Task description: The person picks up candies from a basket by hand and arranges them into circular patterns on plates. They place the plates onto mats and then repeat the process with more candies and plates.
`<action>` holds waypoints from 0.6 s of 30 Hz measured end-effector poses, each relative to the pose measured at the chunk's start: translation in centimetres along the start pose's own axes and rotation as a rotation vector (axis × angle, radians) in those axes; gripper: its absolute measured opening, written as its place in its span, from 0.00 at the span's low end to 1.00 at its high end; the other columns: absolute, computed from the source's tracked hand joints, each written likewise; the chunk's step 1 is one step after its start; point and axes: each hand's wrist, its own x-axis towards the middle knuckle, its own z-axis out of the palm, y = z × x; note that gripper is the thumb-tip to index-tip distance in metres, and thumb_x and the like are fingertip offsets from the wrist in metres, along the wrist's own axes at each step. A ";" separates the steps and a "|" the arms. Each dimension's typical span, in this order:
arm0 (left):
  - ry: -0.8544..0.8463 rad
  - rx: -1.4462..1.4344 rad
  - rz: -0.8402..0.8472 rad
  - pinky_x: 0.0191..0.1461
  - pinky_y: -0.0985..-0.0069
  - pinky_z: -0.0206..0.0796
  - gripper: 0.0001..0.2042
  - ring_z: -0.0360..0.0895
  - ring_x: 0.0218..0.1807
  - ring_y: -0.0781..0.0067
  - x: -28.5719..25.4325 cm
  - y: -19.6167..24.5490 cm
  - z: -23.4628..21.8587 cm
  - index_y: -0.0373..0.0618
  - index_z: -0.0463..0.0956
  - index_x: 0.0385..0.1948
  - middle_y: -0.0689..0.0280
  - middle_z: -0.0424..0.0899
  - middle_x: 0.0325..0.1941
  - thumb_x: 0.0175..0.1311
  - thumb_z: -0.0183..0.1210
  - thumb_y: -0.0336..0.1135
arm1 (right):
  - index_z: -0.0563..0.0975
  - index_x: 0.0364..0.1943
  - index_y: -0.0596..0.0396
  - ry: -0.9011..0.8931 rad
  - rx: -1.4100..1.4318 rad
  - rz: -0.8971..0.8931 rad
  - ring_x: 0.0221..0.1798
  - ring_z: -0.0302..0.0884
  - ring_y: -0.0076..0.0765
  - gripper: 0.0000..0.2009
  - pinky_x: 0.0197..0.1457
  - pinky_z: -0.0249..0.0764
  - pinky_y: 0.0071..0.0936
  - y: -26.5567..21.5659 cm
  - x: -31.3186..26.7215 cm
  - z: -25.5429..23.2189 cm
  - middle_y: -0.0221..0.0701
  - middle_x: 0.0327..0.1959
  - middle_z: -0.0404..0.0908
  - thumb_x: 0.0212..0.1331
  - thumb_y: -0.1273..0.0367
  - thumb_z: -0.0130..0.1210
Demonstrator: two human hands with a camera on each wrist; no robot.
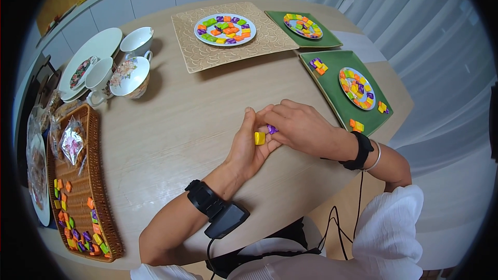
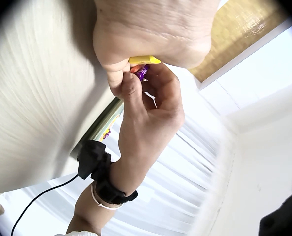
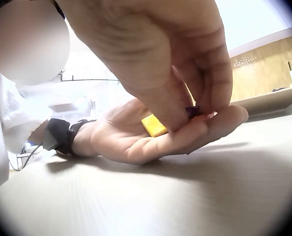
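Note:
My left hand [image 1: 248,148] is turned palm up above the wooden table, a yellow wrapped candy [image 1: 260,138] lying on its palm. Over its fingers, my right hand [image 1: 306,127] pinches a purple wrapped candy [image 1: 272,129] between thumb and fingers. A bit of an orange candy [image 2: 135,68] shows beside the purple one in the left wrist view. From the right wrist side, the yellow candy [image 3: 154,126] sits near the right thumb, and the purple candy [image 3: 192,111] is mostly hidden by the fingers.
Candies fill white plates on a beige tray [image 1: 189,57] and two green trays [image 1: 332,80] [image 1: 332,41]. Small candy clusters [image 1: 319,66] lie on the nearer green tray. At left stand a wicker basket [image 1: 96,176] with candies and packets, teacups [image 1: 129,75] and stacked plates [image 1: 106,41].

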 end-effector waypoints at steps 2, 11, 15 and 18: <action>-0.012 -0.007 0.005 0.63 0.63 0.69 0.30 0.73 0.58 0.61 0.0 0.1 -0.1 0.40 0.62 0.59 0.53 0.72 0.56 0.73 0.28 0.58 | 0.73 0.42 0.54 0.027 0.034 -0.024 0.43 0.75 0.43 0.14 0.45 0.74 0.37 -0.2 0.2 -0.4 0.35 0.38 0.77 0.49 0.71 0.58; -0.094 -0.040 0.063 0.68 0.56 0.60 0.31 0.63 0.67 0.53 -0.6 0.9 0.4 0.49 0.54 0.66 0.49 0.64 0.66 0.71 0.30 0.61 | 0.70 0.46 0.55 0.073 -0.002 -0.036 0.41 0.76 0.47 0.19 0.42 0.74 0.39 -1.5 0.6 2.1 0.38 0.38 0.76 0.50 0.69 0.59; -0.095 -0.022 0.080 0.69 0.57 0.59 0.31 0.63 0.68 0.55 -0.6 0.4 0.7 0.47 0.56 0.65 0.50 0.64 0.66 0.71 0.31 0.61 | 0.72 0.44 0.54 0.066 0.169 0.005 0.40 0.78 0.45 0.17 0.40 0.75 0.37 0.0 0.5 1.4 0.39 0.35 0.78 0.49 0.69 0.60; -0.163 -0.021 0.050 0.66 0.59 0.63 0.31 0.67 0.64 0.56 -0.3 -0.1 0.6 0.44 0.57 0.64 0.50 0.68 0.62 0.71 0.32 0.60 | 0.74 0.40 0.52 0.056 0.296 0.166 0.36 0.79 0.43 0.14 0.39 0.75 0.34 1.7 0.4 -1.3 0.38 0.33 0.79 0.48 0.68 0.62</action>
